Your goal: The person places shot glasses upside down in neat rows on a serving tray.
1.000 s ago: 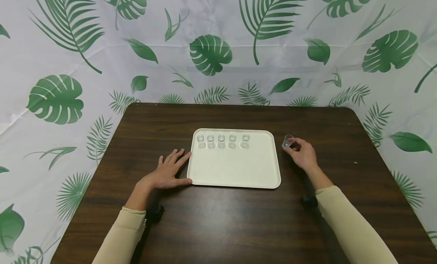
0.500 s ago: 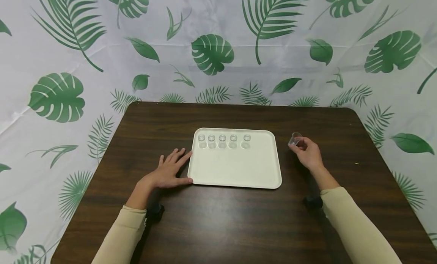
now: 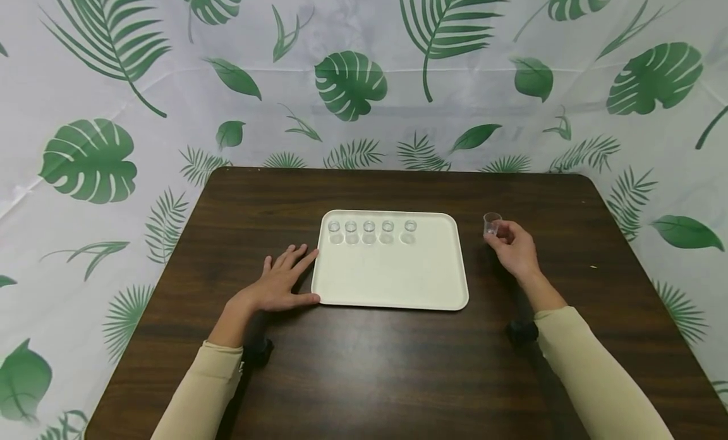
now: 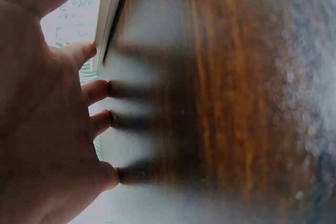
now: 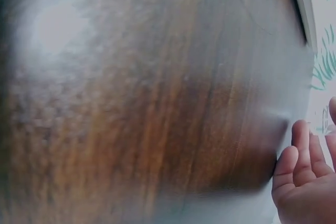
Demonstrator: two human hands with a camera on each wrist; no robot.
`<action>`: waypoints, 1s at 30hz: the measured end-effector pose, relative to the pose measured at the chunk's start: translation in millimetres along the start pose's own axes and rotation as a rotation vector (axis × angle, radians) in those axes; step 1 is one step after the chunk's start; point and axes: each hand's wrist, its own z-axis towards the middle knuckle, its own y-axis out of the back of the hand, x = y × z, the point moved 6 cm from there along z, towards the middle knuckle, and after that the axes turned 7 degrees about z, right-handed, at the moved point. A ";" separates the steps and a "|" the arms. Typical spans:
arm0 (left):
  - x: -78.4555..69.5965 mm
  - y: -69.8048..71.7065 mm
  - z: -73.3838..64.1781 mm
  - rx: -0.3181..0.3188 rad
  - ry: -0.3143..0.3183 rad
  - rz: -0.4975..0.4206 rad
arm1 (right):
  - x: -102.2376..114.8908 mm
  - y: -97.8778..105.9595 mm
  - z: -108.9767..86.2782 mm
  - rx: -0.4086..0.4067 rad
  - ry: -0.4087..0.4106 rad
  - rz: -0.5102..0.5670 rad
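My right hand (image 3: 516, 249) pinches a small clear plastic cup (image 3: 491, 221) between thumb and fingers, to the right of the tray. The cup looks nearly upright with its mouth up; whether its base touches the table I cannot tell. A white rectangular tray (image 3: 392, 275) lies on the table, with several similar clear cups (image 3: 369, 230) in a row along its far side. The rightmost cup in that row stands slightly apart from the others. With fingers spread, my left hand (image 3: 279, 288) rests at the tray's left edge; in the left wrist view its fingertips (image 4: 111, 176) meet the tabletop.
The dark wood table (image 3: 364, 370) extends on all sides of the tray. Behind it hangs a white cloth (image 3: 273, 92) printed with green leaves. A tiny pale scrap (image 3: 593, 267) lies on the table right of my right hand.
My right hand has moved a little right and away from the tray with the cup. The cup has turned from tilted to nearly upright. My left hand and the tray keep their places.
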 end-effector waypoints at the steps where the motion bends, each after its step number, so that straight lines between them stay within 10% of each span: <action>1: -0.4 0.4 -0.2 0.001 0.001 -0.001 | 0.7 0.0 0.1 -0.002 0.000 0.006; 17: -0.3 -0.1 -0.3 0.000 0.002 0.003 | 27.1 -10.2 0.2 0.026 0.048 0.153; 30: -2.7 1.8 -0.5 -0.005 0.001 0.005 | 59.1 -43.3 0.1 0.146 0.195 -0.127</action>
